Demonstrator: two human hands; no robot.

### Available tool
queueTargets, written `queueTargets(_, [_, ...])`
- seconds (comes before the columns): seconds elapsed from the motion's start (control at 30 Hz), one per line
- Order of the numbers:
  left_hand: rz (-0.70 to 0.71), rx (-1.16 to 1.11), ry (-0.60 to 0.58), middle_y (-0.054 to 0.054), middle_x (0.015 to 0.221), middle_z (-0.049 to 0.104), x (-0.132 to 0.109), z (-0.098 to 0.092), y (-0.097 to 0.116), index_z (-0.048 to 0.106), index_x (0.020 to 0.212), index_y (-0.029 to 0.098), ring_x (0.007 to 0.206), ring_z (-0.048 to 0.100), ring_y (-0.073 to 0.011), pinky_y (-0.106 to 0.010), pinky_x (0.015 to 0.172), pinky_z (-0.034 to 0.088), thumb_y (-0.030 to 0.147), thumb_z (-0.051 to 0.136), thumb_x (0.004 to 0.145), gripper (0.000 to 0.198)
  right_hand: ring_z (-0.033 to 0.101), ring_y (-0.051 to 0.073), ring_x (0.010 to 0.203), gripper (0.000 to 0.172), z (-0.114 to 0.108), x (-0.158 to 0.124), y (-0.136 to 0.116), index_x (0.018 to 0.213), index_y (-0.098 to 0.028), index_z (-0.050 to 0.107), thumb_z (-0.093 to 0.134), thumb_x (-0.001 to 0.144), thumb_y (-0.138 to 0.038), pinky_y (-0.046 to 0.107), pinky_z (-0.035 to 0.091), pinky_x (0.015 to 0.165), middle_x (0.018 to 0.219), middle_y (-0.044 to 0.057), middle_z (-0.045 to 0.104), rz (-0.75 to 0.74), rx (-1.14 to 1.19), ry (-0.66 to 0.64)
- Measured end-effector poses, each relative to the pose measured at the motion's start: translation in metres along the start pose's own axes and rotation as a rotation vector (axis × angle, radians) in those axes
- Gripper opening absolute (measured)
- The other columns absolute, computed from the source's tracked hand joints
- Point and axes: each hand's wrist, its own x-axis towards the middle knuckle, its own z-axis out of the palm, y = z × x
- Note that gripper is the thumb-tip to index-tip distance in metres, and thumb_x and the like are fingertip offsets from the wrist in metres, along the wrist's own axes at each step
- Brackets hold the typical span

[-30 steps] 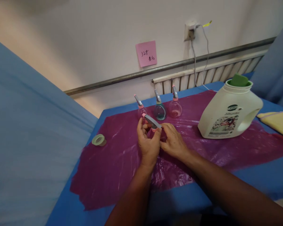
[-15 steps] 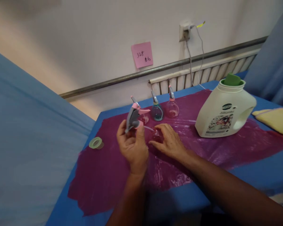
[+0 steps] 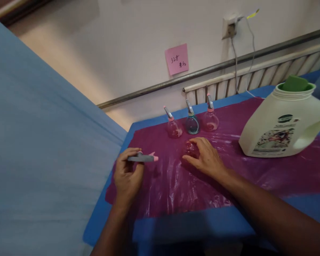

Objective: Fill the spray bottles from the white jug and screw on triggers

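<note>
My left hand (image 3: 128, 174) is closed around a grey and pink spray head (image 3: 144, 158), held over the left part of the purple plastic sheet (image 3: 165, 192). My right hand (image 3: 206, 156) wraps round a small round clear bottle (image 3: 190, 149) that has no spray head on and stands on the sheet. Behind it three small bottles with spray heads stand in a row: a pink one (image 3: 174, 128), a blue-green one (image 3: 192, 123) and another pink one (image 3: 210, 121). A large cream jug (image 3: 277, 128) with a green piece (image 3: 295, 84) in its mouth stands to the right.
The sheet lies on a blue table (image 3: 160, 231). A light blue curtain (image 3: 42, 142) hangs at the left. Behind are a metal rail (image 3: 154, 85), a pink note (image 3: 177, 59) on the wall and a socket (image 3: 229, 28) with cables running down.
My left hand has moved left and lower with the spray head, away from the bottle, and the spray head is turned sideways. My right hand stays at the bottle. The view has shifted left.
</note>
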Motion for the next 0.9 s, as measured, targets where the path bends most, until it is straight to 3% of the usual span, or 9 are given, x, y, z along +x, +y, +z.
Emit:
queueTargets(0.13, [-0.009,0.162,-0.421,-0.008,0.120,0.078,-0.009,-0.031,-0.033,0.067,0.101,0.024,0.120,0.076,-0.0262,-0.050,0.110,0.061,0.031,0.076,0.099,0.012,0.072,0.038,0.119,0.050,0.001,-0.002,0.001,0.134,-0.025,0.067,0.085,0.093,-0.049,0.057,0.062,0.101,0.129,0.014,0.075,-0.003,-0.004,0.008])
queueTargets(0.3, [-0.043,0.184,-0.823,-0.009,0.120,0.076,0.001,-0.055,-0.043,0.064,0.094,0.023,0.125,0.074,-0.0259,-0.046,0.104,0.061,0.025,0.057,0.107,0.014,0.072,0.038,0.121,0.051,0.000,-0.003,0.001,0.135,-0.024,0.067,0.084,0.093,-0.048,0.057,0.062,0.103,0.130,0.015,0.075,-0.002,-0.013,-0.004])
queueTargets(0.4, [0.035,0.240,-1.057,-0.007,0.106,0.075,0.018,-0.063,-0.048,0.067,0.091,0.024,0.109,0.073,-0.0236,-0.041,0.097,0.060,0.015,0.052,0.101,0.019,0.072,0.038,0.121,0.051,-0.001,-0.003,0.000,0.136,-0.024,0.068,0.083,0.093,-0.047,0.057,0.062,0.103,0.130,0.015,0.075,0.009,-0.019,-0.008])
queueTargets(0.53, [0.119,0.291,-1.258,-0.004,0.086,0.071,0.034,-0.062,-0.057,0.065,0.079,0.024,0.081,0.065,-0.0205,-0.034,0.083,0.057,0.013,0.059,0.091,0.018,0.072,0.038,0.121,0.051,-0.001,-0.003,0.000,0.136,-0.024,0.069,0.083,0.093,-0.048,0.057,0.062,0.102,0.130,0.015,0.075,0.007,-0.026,-0.003])
queueTargets(0.63, [0.156,0.314,-1.315,-0.004,0.083,0.072,0.037,-0.057,-0.062,0.065,0.074,0.023,0.079,0.065,-0.0202,-0.034,0.085,0.057,0.011,0.056,0.092,0.023,0.072,0.037,0.121,0.052,0.000,-0.003,0.000,0.137,-0.024,0.069,0.082,0.094,-0.048,0.057,0.062,0.102,0.131,0.015,0.075,0.004,-0.022,-0.005])
queueTargets(0.73, [0.207,0.379,-1.285,-0.007,0.109,0.082,0.038,-0.055,-0.052,0.077,0.097,0.024,0.102,0.075,-0.0240,-0.041,0.100,0.060,0.010,0.057,0.092,0.025,0.072,0.038,0.121,0.052,0.001,-0.003,0.000,0.138,-0.024,0.069,0.082,0.094,-0.048,0.057,0.062,0.104,0.131,0.015,0.075,0.000,-0.018,-0.005])
queueTargets(0.83, [0.205,0.357,-1.096,-0.011,0.154,0.073,0.037,-0.046,-0.013,0.073,0.141,0.027,0.140,0.070,-0.0311,-0.055,0.117,0.059,0.014,0.058,0.099,0.046,0.073,0.037,0.121,0.052,0.001,-0.002,0.000,0.136,-0.023,0.070,0.084,0.093,-0.049,0.057,0.062,0.104,0.131,0.015,0.075,-0.003,-0.009,0.020])
queueTargets(0.9, [0.117,0.198,-0.890,-0.009,0.159,0.070,0.028,-0.035,0.030,0.069,0.148,0.033,0.148,0.067,-0.0310,-0.058,0.123,0.058,0.024,0.061,0.108,0.041,0.072,0.038,0.124,0.053,0.000,0.000,0.000,0.138,-0.023,0.069,0.084,0.094,-0.050,0.058,0.061,0.107,0.133,0.016,0.075,-0.005,-0.003,0.063])
